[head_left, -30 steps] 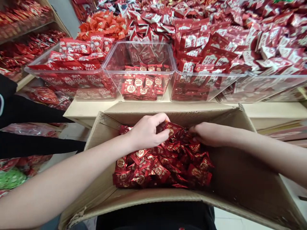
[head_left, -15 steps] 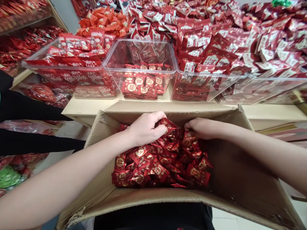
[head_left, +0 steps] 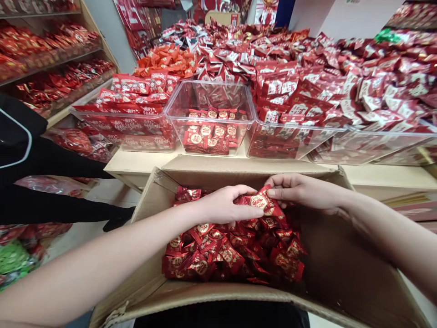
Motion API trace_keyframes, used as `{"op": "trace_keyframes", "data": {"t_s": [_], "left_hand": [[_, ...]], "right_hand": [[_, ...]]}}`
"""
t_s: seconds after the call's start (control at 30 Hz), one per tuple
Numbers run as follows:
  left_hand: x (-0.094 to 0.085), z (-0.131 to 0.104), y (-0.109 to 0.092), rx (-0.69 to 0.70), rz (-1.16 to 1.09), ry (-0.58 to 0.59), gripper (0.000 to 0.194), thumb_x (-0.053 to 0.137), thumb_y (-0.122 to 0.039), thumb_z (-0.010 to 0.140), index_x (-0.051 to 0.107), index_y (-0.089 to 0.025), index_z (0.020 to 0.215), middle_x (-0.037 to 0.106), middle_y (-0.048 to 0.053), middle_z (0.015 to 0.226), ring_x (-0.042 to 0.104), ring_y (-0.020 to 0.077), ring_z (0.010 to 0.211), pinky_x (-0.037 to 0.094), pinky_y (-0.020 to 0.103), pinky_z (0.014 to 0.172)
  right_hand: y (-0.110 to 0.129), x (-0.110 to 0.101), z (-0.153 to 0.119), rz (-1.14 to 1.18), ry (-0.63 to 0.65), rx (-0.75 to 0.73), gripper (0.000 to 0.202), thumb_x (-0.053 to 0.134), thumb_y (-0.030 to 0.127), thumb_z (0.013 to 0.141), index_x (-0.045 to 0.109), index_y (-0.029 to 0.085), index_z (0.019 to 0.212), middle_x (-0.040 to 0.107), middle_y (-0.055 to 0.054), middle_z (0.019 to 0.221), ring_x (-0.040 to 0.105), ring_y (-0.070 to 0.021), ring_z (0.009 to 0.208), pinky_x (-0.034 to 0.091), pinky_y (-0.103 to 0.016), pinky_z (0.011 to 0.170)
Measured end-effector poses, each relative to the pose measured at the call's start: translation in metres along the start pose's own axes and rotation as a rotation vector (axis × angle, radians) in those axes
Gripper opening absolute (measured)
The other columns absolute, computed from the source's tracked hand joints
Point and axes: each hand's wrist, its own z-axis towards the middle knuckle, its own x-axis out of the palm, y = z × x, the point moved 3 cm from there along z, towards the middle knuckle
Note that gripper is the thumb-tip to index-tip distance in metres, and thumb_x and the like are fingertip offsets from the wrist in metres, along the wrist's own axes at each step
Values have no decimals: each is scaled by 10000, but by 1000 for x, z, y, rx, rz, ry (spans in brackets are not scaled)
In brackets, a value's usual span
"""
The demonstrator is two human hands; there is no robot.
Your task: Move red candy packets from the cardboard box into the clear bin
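Observation:
In the head view, small red candy packets [head_left: 218,248] with gold round labels lie heaped in an open cardboard box [head_left: 336,296]. Over the heap, my right hand [head_left: 293,191] pinches one wrapped candy [head_left: 262,202] by its right end, label facing up. My left hand [head_left: 227,205] reaches in from the left, its thumb and fingers closed round the left part of the packets there; how many it grips is hidden. Behind the box, a clear plastic bin [head_left: 210,120] contains matching red packets standing in rows.
More clear bins stand on the pale wooden shelf [head_left: 133,162], among them a left bin [head_left: 146,141] and a right bin [head_left: 273,146], full of red packets. At the left are a person's dark-clothed legs [head_left: 64,157] and stocked shelves [head_left: 54,64].
My view has tilted up a little. My right hand has come up from the heap and turned, a candy now showing between both hands. My left hand has moved slightly right.

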Motion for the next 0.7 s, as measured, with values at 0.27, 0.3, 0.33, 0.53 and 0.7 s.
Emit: {"op": "trace_keyframes", "data": {"t_s": [0.27, 0.3, 0.33, 0.53, 0.7], "left_hand": [[1, 1, 2, -49, -281, -22, 376, 589, -354, 689, 509, -142, 989, 526, -20, 677, 445, 38, 455, 374, 174, 433], [0, 1, 2, -34, -269, -46, 371, 601, -349, 678, 515, -138, 972, 545, -6, 719, 475, 50, 508, 400, 187, 481], [-2, 0, 3, -20, -250, -72, 367, 614, -341, 666, 523, -132, 953, 562, 11, 763, 501, 66, 569, 418, 203, 534], [-7, -1, 7, 13, -132, -96, 411, 654, -302, 602, 527, -135, 955, 588, 38, 844, 529, 126, 726, 420, 242, 638], [-6, -3, 6, 39, -51, -88, 383, 625, -334, 608, 542, -150, 933, 547, -2, 723, 462, 87, 587, 372, 197, 519]], "right_hand": [[7, 1, -7, 33, -85, -40, 257, 505, 408, 763, 490, 152, 749, 445, 38, 604, 402, -60, 532, 338, -201, 521], [8, 2, -8, -1, -92, -38, 266, 490, 420, 768, 481, 154, 750, 456, 32, 610, 417, -66, 535, 348, -208, 525], [8, 2, -9, -38, -100, -33, 275, 472, 431, 776, 473, 157, 756, 469, 26, 618, 435, -74, 540, 361, -216, 533], [21, 4, -19, -470, -220, -79, 307, 363, 466, 810, 476, 192, 730, 521, -10, 631, 497, -131, 579, 406, -266, 557], [85, -16, -35, -970, -559, -323, 262, 392, 469, 768, 544, 259, 805, 604, -50, 703, 533, -186, 587, 400, -308, 534]]}}
